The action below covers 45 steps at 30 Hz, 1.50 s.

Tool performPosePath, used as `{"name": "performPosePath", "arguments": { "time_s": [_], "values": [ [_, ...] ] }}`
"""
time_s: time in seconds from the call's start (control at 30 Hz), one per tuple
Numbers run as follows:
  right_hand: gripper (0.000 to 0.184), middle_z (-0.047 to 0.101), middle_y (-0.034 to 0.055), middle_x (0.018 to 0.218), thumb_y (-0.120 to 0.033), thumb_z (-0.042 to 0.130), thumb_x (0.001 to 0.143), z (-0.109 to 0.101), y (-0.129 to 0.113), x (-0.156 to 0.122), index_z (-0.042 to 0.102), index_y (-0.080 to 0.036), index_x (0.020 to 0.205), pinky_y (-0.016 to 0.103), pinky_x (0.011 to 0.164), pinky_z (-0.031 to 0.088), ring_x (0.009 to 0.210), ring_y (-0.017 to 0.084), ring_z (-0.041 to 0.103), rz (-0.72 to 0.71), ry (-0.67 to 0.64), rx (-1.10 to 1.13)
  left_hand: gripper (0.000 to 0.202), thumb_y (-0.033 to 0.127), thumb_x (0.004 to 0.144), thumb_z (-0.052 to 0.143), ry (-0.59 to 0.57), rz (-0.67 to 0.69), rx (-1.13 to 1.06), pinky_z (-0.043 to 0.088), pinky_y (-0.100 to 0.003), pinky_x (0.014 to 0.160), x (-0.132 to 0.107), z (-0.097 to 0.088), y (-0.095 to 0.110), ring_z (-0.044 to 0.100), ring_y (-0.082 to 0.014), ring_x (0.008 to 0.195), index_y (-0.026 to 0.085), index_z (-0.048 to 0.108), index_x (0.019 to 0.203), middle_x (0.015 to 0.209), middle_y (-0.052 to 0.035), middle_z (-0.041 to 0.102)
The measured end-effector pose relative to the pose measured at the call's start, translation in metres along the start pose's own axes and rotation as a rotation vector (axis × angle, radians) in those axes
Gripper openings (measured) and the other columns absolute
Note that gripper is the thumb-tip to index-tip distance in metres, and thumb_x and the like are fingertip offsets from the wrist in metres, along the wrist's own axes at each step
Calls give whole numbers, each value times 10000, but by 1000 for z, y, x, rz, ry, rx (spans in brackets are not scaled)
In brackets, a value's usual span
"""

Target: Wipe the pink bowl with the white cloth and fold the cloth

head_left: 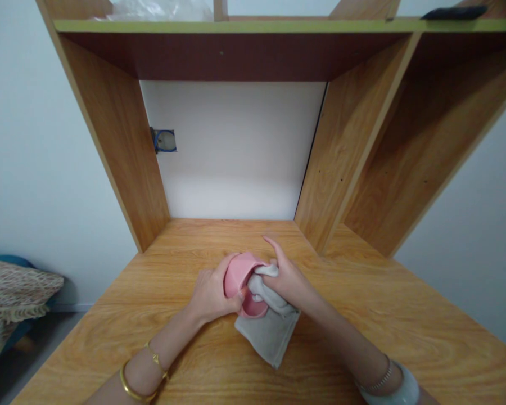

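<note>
A pink cup-like container [238,272] is tilted above the wooden desk, its opening turned toward the right. My left hand [216,291] wraps around its left side, with the thumb at the rim. In my right hand [289,279] is a grey cloth [270,337], bunched up at the container's mouth and partly inside it. One finger of that hand points up and away, while the rest close on the cloth. The cloth's loose corner hangs down below the container. How deep the cloth reaches inside is hidden.
The wooden desk [160,315] spreads under both hands. Upright wooden panels [109,124] and a shelf [236,27] frame the white back board, which has an open socket box [165,140]. A clear plastic bag [162,10] lies on the shelf. A fringed woven cloth [17,287] is at far left.
</note>
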State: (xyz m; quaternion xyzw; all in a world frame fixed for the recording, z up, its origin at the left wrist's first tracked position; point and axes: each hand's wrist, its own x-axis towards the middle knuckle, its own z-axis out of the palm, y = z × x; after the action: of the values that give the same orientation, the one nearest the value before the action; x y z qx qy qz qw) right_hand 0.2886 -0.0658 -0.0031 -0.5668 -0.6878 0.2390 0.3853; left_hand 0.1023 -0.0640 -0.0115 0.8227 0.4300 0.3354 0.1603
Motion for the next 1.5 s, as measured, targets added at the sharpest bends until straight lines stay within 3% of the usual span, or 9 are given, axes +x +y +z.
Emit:
{"name": "performPosePath", "arguments": {
  "time_s": [0.13, 0.33, 0.43, 0.53, 0.67, 0.83, 1.0, 1.27, 1.5],
  "values": [
    [719, 443, -84, 558, -86, 483, 622, 0, 2, 1, 271, -228, 1293, 188, 481, 332, 505, 107, 466, -22, -17, -27, 663, 425, 657, 529, -21, 3, 27, 432, -357, 768, -1, 1, 3, 589, -249, 829, 177, 371, 1252, 1001, -87, 614],
    [652, 572, -28, 713, -113, 463, 656, -1, 8, 2, 295, -214, 1278, 219, 571, 397, 594, 126, 509, -11, 57, 36, 683, 445, 780, 453, 27, -49, -47, 441, -317, 690, 0, 4, 0, 576, -184, 689, 168, 188, 1345, 910, -63, 603],
    [633, 607, 12, 881, -114, 441, 657, 1, 11, 4, 307, -217, 1266, 242, 625, 427, 651, 134, 537, 11, 155, 76, 752, 470, 778, 475, 64, -77, -129, 439, -328, 713, 1, 6, 1, 571, -186, 737, 159, 106, 1354, 969, -73, 560],
    [607, 558, 49, 1082, -121, 432, 653, 3, 15, 7, 326, -202, 1245, 272, 738, 430, 830, 156, 554, -2, 259, 136, 873, 495, 723, 554, 58, -77, -173, 432, -351, 758, 0, 11, 5, 558, -224, 861, 166, 51, 1356, 1119, -120, 490],
    [578, 478, 60, 1198, -138, 442, 655, 10, 21, 10, 331, -203, 1219, 298, 820, 412, 1000, 174, 505, -30, 265, 243, 919, 469, 715, 580, 38, -64, -217, 430, -336, 786, -1, 17, 8, 525, -237, 961, 152, -4, 1350, 1145, -134, 479],
    [592, 538, 60, 1085, -149, 471, 647, 16, 23, 10, 316, -199, 1217, 283, 715, 450, 836, 163, 559, 16, 193, 294, 876, 444, 727, 570, 60, -96, -258, 460, -274, 676, -1, 16, 9, 570, -183, 789, 130, 21, 1333, 978, -92, 554],
    [621, 581, 29, 912, -151, 498, 620, 13, 21, 11, 323, -189, 1215, 240, 591, 439, 657, 132, 549, 44, 226, 239, 849, 453, 704, 583, 75, -113, -241, 439, -234, 520, 0, 12, 14, 535, -131, 563, 119, 95, 1312, 804, -34, 570],
    [687, 514, -54, 619, -154, 507, 607, 3, 13, 8, 294, -180, 1260, 211, 474, 357, 480, 111, 460, 83, 207, 45, 808, 414, 691, 588, 104, -52, -176, 465, -299, 688, 0, 10, 10, 584, -200, 788, 148, 154, 1318, 1025, -99, 569],
    [723, 436, -87, 534, -142, 518, 619, -2, 10, 5, 261, -202, 1292, 191, 473, 311, 480, 109, 457, 13, 132, -58, 773, 442, 690, 532, 9, -22, 43, 453, -366, 717, -1, 9, 3, 596, -259, 804, 171, 219, 1343, 917, -79, 631]
  ]
}}
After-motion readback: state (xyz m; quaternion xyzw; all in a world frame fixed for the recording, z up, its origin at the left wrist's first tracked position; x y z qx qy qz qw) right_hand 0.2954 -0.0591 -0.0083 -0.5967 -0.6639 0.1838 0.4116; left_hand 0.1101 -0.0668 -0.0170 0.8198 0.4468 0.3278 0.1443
